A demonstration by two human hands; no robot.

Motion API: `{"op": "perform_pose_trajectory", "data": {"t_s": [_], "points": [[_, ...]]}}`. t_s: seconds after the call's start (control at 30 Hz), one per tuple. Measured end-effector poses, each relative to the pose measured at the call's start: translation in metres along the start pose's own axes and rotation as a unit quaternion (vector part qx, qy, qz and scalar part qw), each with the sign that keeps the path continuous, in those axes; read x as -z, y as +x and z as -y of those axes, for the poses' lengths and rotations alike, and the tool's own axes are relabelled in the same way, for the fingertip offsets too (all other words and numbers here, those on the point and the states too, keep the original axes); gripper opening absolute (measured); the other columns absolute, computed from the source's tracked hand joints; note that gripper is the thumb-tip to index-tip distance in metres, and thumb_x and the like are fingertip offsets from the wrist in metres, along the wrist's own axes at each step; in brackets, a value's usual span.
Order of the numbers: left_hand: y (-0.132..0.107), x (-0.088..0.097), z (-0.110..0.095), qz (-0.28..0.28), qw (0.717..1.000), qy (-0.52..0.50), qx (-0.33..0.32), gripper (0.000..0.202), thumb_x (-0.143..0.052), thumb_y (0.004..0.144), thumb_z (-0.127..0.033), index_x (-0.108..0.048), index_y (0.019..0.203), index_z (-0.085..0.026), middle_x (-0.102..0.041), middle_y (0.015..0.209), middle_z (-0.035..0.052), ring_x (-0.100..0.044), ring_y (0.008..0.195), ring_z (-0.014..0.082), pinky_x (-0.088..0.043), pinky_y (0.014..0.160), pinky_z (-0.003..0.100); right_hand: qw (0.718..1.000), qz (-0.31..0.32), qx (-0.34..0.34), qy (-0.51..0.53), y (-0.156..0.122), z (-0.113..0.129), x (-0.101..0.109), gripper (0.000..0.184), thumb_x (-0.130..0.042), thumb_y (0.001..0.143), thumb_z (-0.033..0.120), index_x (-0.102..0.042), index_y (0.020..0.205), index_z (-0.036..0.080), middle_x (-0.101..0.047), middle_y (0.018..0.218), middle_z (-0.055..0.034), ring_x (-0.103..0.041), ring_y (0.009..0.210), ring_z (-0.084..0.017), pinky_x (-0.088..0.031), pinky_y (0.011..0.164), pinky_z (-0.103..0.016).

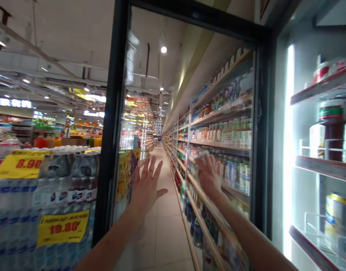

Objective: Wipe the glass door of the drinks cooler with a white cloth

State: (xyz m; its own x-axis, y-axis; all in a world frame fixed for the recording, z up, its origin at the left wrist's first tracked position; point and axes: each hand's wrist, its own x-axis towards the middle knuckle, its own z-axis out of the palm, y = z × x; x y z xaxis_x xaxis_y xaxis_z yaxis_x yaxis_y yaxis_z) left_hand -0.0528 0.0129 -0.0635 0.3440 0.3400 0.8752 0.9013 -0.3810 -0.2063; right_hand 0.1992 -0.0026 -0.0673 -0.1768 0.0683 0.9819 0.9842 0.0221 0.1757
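A glass cooler door (112, 124) with a black frame stands open in front of me. My left hand (146, 184) is raised at the left part of the pane, its fingers spread and holding nothing. Farther right, my right hand (211, 173) is also up at the glass, blurred by motion. A small white cloth (203, 154) shows at its fingertips, pressed toward the pane. The blur hides how the fingers close round it. Through the glass, shelves of bottled drinks (221, 133) run back along an aisle.
At right is the lit cooler inside, with bottles (329, 130) and a can (339, 214) on its shelves (325, 167). To the left stand shrink-wrapped bottle packs (14, 210) with yellow price signs (62, 227). A tiled floor (164, 210) stretches away beyond the door.
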Motion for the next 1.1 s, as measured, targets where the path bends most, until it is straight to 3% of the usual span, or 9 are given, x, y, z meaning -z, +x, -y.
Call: {"op": "perform_pose_trajectory", "data": {"t_s": [0.1, 0.23, 0.3, 0.47, 0.53, 0.67, 0.87, 1.03, 1.1], "points": [[0.001, 0.000, 0.001, -0.002, 1.000, -0.001, -0.002, 0.089, -0.066, 0.068, -0.055, -0.029, 0.141, -0.020, -0.020, 0.150, 0.0131, -0.017, 0.138, 0.0338, -0.018, 0.108, 0.057, 0.985, -0.051, -0.159, -0.040, 0.013, -0.012, 0.001, 0.051, -0.035, 0.089, 0.022, -0.033, 0.140, 0.023, -0.021, 0.150, -0.0132, -0.018, 0.138, -0.031, -0.027, 0.102, -0.057], [0.002, -0.003, 0.003, -0.009, 1.000, 0.010, -0.004, 0.089, -0.065, 0.069, -0.056, -0.029, 0.141, -0.019, -0.017, 0.150, 0.0122, -0.015, 0.139, 0.0331, -0.018, 0.109, 0.056, 0.995, 0.024, 0.100, 0.013, 0.009, 0.013, -0.003, 0.049, -0.042, 0.087, 0.026, -0.039, 0.135, 0.034, -0.033, 0.146, -0.0017, -0.019, 0.139, -0.022, -0.019, 0.110, -0.048], [0.002, -0.003, 0.003, -0.007, 1.000, 0.014, -0.004, 0.088, -0.065, 0.069, -0.056, -0.030, 0.141, -0.019, -0.016, 0.150, 0.0122, -0.015, 0.139, 0.0334, -0.019, 0.108, 0.056, 0.991, 0.043, 0.127, 0.019, 0.008, 0.011, -0.004, 0.046, -0.042, 0.087, 0.026, -0.043, 0.132, 0.036, -0.037, 0.143, -0.0002, -0.022, 0.138, -0.021, -0.017, 0.111, -0.047], [0.003, 0.002, 0.000, 0.011, 1.000, 0.014, -0.001, 0.090, -0.067, 0.068, -0.054, -0.029, 0.141, -0.018, -0.017, 0.150, 0.0135, -0.015, 0.139, 0.0342, -0.019, 0.108, 0.057, 0.976, -0.053, -0.207, -0.041, 0.023, -0.030, 0.000, 0.052, -0.034, 0.087, 0.023, -0.035, 0.139, 0.025, -0.022, 0.150, -0.0131, -0.019, 0.138, -0.031, -0.027, 0.102, -0.058], [0.004, 0.003, -0.001, 0.009, 1.000, 0.017, -0.002, 0.088, -0.067, 0.069, -0.052, -0.029, 0.141, -0.018, -0.017, 0.150, 0.0141, -0.015, 0.138, 0.0347, -0.019, 0.108, 0.058, 0.987, -0.040, -0.150, -0.034, 0.023, -0.025, 0.000, 0.052, -0.037, 0.086, 0.022, -0.038, 0.138, 0.027, -0.023, 0.149, -0.0112, -0.018, 0.138, -0.030, -0.026, 0.104, -0.056], [0.005, 0.004, -0.002, 0.004, 1.000, 0.022, -0.002, 0.085, -0.067, 0.070, -0.049, -0.031, 0.140, -0.017, -0.018, 0.150, 0.0148, -0.016, 0.138, 0.0357, -0.020, 0.107, 0.058, 0.993, 0.049, 0.106, 0.014, 0.019, -0.005, -0.003, 0.049, -0.046, 0.083, 0.021, -0.047, 0.129, 0.037, -0.037, 0.144, -0.0010, -0.025, 0.137, -0.023, -0.019, 0.111, -0.048], [0.004, 0.005, -0.003, 0.017, 1.000, 0.012, 0.006, 0.088, -0.067, 0.069, -0.051, -0.028, 0.141, -0.018, -0.016, 0.150, 0.0137, -0.015, 0.138, 0.0346, -0.018, 0.108, 0.058, 0.979, -0.062, -0.195, -0.022, 0.036, -0.039, 0.000, 0.053, -0.035, 0.086, 0.022, -0.036, 0.139, 0.026, -0.019, 0.151, -0.0129, -0.018, 0.138, -0.034, -0.024, 0.101, -0.062], [0.004, 0.005, -0.003, 0.023, 1.000, 0.005, 0.009, 0.088, -0.067, 0.069, -0.052, -0.028, 0.141, -0.018, -0.016, 0.150, 0.0134, -0.014, 0.139, 0.0343, -0.016, 0.108, 0.058, 0.996, 0.045, 0.078, 0.005, 0.027, -0.020, -0.002, 0.048, -0.044, 0.083, 0.021, -0.048, 0.129, 0.033, -0.034, 0.146, -0.0035, -0.022, 0.138, -0.025, -0.019, 0.110, -0.050], [0.003, 0.006, -0.003, 0.033, 0.999, 0.000, 0.010, 0.089, -0.067, 0.069, -0.052, -0.027, 0.142, -0.019, -0.016, 0.150, 0.0137, -0.013, 0.139, 0.0343, -0.016, 0.108, 0.058, 0.996, 0.050, 0.080, 0.001, 0.028, -0.028, 0.001, 0.045, -0.045, 0.083, 0.021, -0.051, 0.126, 0.033, -0.036, 0.144, -0.0029, -0.024, 0.137, -0.024, -0.017, 0.110, -0.050]]}}
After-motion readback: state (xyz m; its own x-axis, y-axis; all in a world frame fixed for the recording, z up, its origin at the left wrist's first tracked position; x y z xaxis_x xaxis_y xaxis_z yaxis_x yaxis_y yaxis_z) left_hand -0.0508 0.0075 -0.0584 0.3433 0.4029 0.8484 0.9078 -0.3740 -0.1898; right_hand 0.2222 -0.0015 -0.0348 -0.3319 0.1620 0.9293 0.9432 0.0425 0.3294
